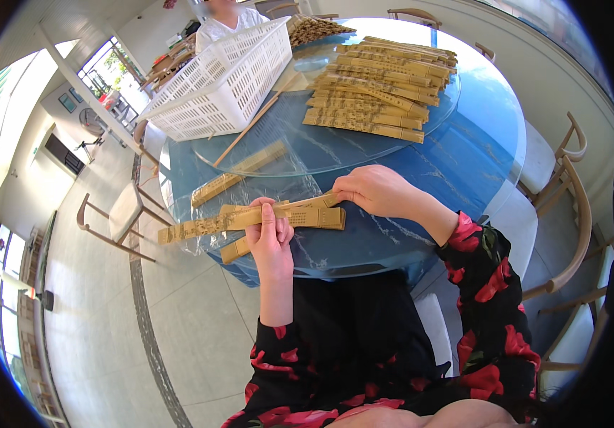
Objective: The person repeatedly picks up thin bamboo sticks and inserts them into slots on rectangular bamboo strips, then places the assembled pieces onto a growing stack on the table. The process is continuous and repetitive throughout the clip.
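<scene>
My left hand (270, 232) is closed around a long, narrow gold-brown printed paper sleeve (210, 225), gripping it near its middle. My right hand (372, 191) pinches the right end of the same length, where a pale slim stick-like strip (305, 202) shows between the hands. What exactly lies under the right fingertips is hidden. Beneath the hands, more matching sleeves (325, 217) lie in a small pile at the table's near edge. Just beyond, a bundle of sleeves (217, 189) rests on clear plastic film (285, 171).
A large heap of gold-brown sleeves (378, 89) covers the back of the round glass turntable (307, 157). A white perforated plastic basket (239, 93) stands at the back left, a thin wooden stick (255, 123) beside it. Another person (227, 21) sits behind. Wooden chairs (125, 214) surround the blue-covered table.
</scene>
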`<state>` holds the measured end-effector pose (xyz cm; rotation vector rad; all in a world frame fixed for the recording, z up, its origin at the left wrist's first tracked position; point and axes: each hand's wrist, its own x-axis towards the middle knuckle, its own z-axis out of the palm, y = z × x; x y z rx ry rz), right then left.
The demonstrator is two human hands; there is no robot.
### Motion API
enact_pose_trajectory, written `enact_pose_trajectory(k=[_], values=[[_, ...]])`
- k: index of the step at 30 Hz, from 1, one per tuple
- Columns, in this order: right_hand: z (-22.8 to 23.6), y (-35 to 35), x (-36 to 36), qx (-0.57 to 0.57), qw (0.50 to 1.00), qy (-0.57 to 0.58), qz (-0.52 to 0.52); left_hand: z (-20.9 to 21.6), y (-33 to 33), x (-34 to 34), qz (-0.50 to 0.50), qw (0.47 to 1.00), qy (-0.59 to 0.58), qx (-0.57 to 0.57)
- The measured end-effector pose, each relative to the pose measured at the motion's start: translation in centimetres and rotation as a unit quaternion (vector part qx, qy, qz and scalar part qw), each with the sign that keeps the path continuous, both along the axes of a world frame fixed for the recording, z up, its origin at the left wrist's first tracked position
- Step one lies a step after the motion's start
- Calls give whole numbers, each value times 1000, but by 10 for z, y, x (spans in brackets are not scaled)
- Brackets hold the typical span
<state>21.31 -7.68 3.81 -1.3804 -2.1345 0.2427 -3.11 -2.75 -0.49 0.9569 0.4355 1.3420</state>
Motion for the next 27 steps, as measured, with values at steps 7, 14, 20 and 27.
enact_pose_trajectory(k=[7, 14, 20, 27], values=[[-5, -6, -28, -49, 997, 41, 46, 5, -3, 2, -64, 991, 110, 38], [-6, -8, -31, -30, 993, 96, 62, 6, -6, 1, -11, 1000, 10, -2], [7, -11, -25, -134, 975, 155, 90, 4, -4, -3, -13, 999, -25, -15], [7, -11, -26, -105, 981, 135, 93, 11, -7, -2, -102, 992, 77, 18]])
